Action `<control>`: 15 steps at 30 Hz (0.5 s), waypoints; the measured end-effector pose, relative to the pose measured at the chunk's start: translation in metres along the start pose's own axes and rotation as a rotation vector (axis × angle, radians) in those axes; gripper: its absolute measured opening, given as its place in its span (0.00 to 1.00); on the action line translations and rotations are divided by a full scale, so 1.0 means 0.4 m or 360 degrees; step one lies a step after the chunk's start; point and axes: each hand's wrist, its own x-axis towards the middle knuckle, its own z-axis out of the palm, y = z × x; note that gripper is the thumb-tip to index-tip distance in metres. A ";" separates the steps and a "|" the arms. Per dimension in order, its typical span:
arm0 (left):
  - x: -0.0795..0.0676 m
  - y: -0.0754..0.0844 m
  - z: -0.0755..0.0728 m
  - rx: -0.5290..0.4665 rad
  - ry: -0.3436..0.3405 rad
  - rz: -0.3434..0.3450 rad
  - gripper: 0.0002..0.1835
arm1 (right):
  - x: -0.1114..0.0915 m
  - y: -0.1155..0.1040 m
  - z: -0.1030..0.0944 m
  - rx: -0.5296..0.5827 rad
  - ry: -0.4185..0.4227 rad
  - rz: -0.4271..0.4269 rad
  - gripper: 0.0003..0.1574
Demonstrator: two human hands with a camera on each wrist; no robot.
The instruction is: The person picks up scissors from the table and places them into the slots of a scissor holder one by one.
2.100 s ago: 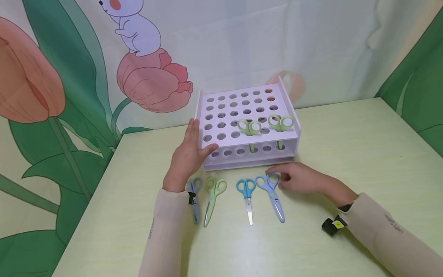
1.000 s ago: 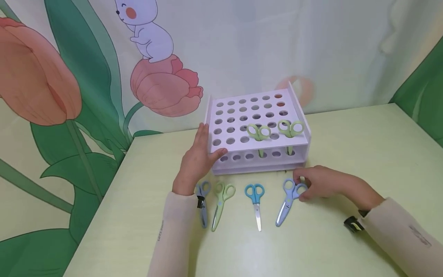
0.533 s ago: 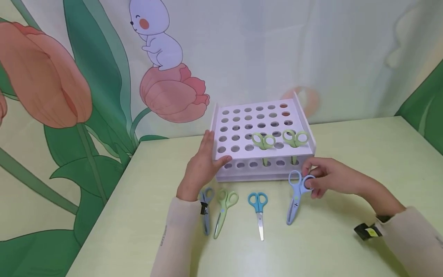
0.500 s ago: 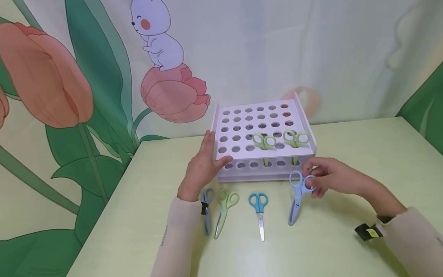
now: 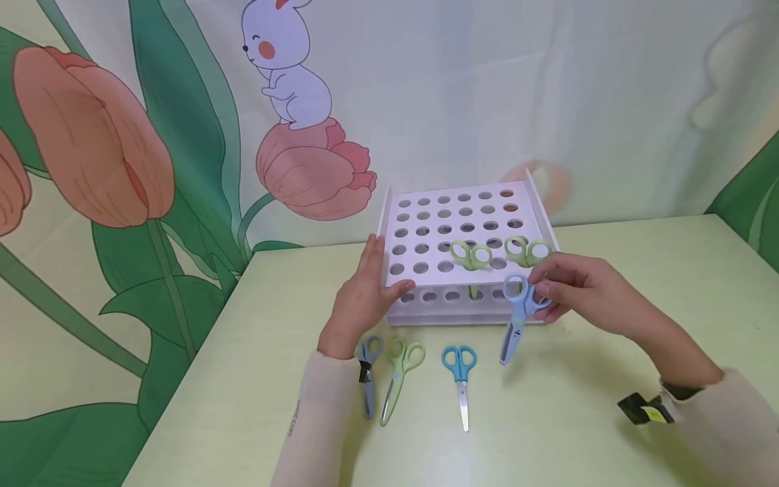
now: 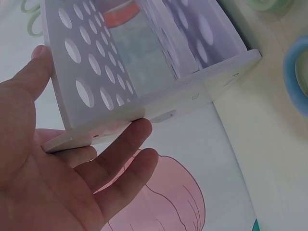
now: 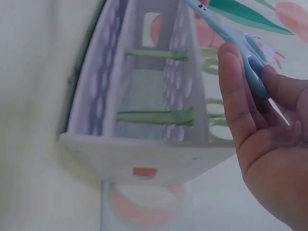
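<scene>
My right hand (image 5: pixel 575 291) pinches light-blue scissors (image 5: pixel 514 318) by one handle loop, thumb against fingers. They hang blade down above the table, before the front right corner of a white rack (image 5: pixel 453 223) with rows of round holes. The right wrist view shows these scissors (image 7: pixel 240 41) between thumb and forefinger. My left hand (image 5: pixel 364 297) rests on the rack's left side, fingers straight along the side panel and thumb over the front top edge. Two green scissors stand in the front row: one pair (image 5: pixel 471 256) near the middle, another pair (image 5: pixel 526 250) at the right, its lower part hidden.
On the table (image 5: pixel 243 406) before the rack lie teal scissors (image 5: pixel 459 372), light-green scissors (image 5: pixel 400 372) and grey-blue scissors (image 5: pixel 367 385), these partly behind the left wrist. A printed curtain (image 5: pixel 450 101) hangs close behind the rack.
My right hand has gripped the light-blue scissors, turned them and lifted them off the table toward the rack's front right corner. The left hand keeps its place; the head view has shifted.
</scene>
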 end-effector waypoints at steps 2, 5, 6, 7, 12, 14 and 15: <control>-0.001 0.002 0.001 0.0007 -0.0008 -0.0010 0.53 | 0.009 -0.016 0.004 -0.0005 0.0056 -0.0054 0.08; -0.001 0.004 0.002 0.0020 -0.0005 -0.0003 0.53 | 0.028 -0.041 0.008 0.0004 0.0101 -0.0154 0.10; -0.001 0.004 0.002 0.0024 -0.0006 -0.0003 0.53 | 0.037 -0.051 0.010 0.0002 0.0113 -0.0185 0.10; -0.001 0.005 0.001 0.0027 -0.0006 -0.0002 0.53 | 0.046 -0.062 0.012 -0.0003 0.0123 -0.0211 0.11; 0.000 0.003 -0.001 0.0034 -0.0005 -0.0005 0.53 | 0.105 -0.119 0.031 -0.0031 0.0215 -0.0315 0.15; 0.001 0.002 -0.001 0.0030 -0.0004 -0.0006 0.53 | 0.128 -0.138 0.044 -0.0010 0.0287 -0.0349 0.16; 0.001 0.002 -0.001 0.0026 -0.0006 -0.0007 0.53 | 0.138 -0.145 0.051 0.0014 0.0333 -0.0360 0.17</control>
